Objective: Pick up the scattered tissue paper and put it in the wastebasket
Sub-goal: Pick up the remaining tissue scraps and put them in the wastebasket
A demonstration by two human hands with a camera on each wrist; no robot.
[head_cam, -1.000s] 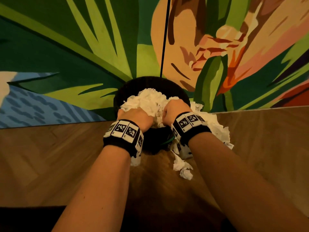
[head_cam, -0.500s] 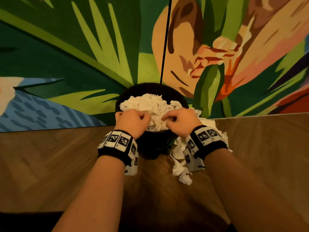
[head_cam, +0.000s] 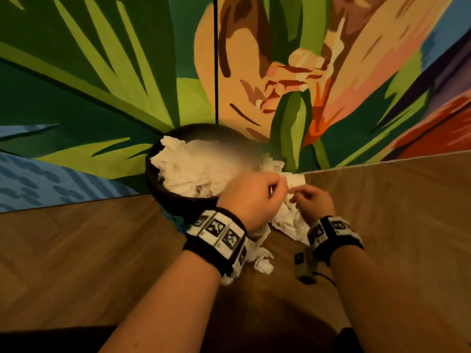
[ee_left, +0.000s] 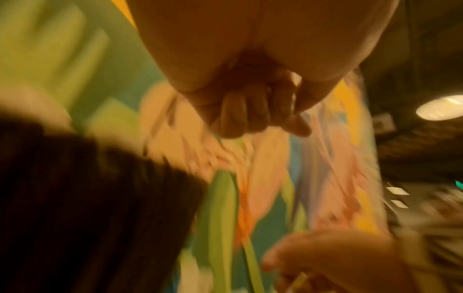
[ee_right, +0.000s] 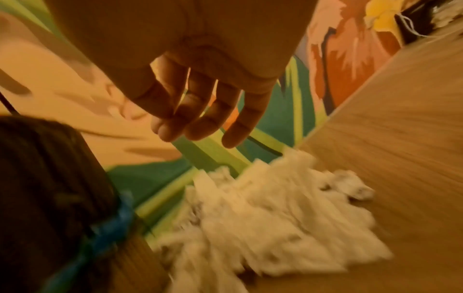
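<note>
Reaching past a heaped wastebasket [head_cam: 163,192] toward loose tissue paper [head_cam: 288,220] on the wooden floor [head_cam: 395,212].

White tissue fills the dark round wastebasket to its rim, against the painted leaf mural [head_cam: 102,85]; more lies in a crumpled pile just right of it, where floor meets wall, with small scraps [head_cam: 263,266] trailing toward the camera. The left hand [head_cam: 248,197] sits above the basket's near-right rim, fingers curled tight into the palm in the blurred wrist view; whether they pinch any tissue I cannot tell. The right hand [ee_right: 200,111] hovers over the pile, fingers loosely extended and slightly spread, holding nothing.
</note>
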